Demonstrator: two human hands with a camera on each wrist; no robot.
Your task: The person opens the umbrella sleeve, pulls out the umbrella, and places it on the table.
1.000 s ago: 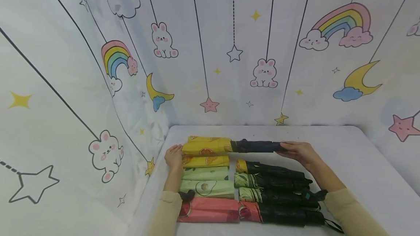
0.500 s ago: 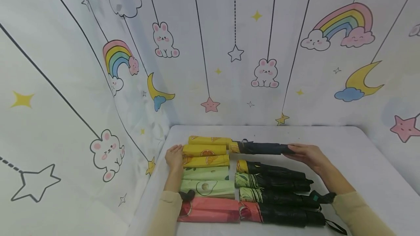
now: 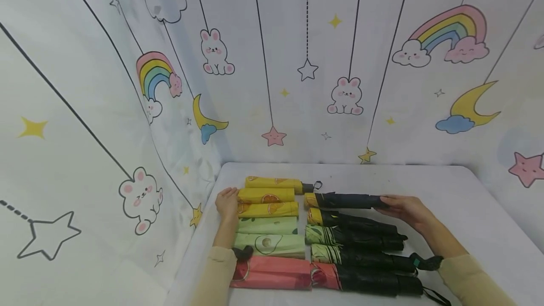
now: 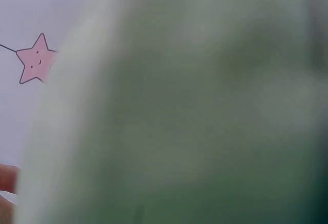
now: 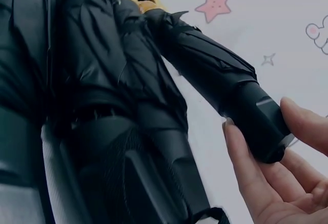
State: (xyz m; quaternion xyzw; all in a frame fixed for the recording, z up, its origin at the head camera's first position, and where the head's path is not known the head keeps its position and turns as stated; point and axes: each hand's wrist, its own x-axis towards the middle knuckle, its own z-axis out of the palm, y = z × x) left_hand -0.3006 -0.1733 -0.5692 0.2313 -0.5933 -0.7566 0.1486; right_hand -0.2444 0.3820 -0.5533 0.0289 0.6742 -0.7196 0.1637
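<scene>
In the head view my right hand (image 3: 405,209) pinches the handle end of a folded black umbrella (image 3: 346,200) with a yellow tip. The right wrist view shows its black handle (image 5: 256,124) between thumb and fingers. At the far left, my left hand (image 3: 227,202) holds the left end of a yellow orange-print umbrella sleeve (image 3: 267,195). Another yellow sleeve (image 3: 272,209) lies just nearer, with a second yellow-tipped umbrella (image 3: 357,220) to its right. Blurred pale green (image 4: 205,106) fills most of the left wrist view, hiding most of the left hand.
Behind lies a yellow-covered umbrella (image 3: 276,182) with its dark handle showing. Nearer are green sleeves (image 3: 280,244) and a red sleeve (image 3: 276,273), with black umbrellas (image 3: 369,278) alongside to the right. The white table (image 3: 429,178) meets a patterned curtain (image 3: 297,107).
My right hand has drawn the black umbrella rightward and toward me, away from the yellow sleeve; a gap now separates them. The rear umbrella's handle has come into view. My left hand stays put.
</scene>
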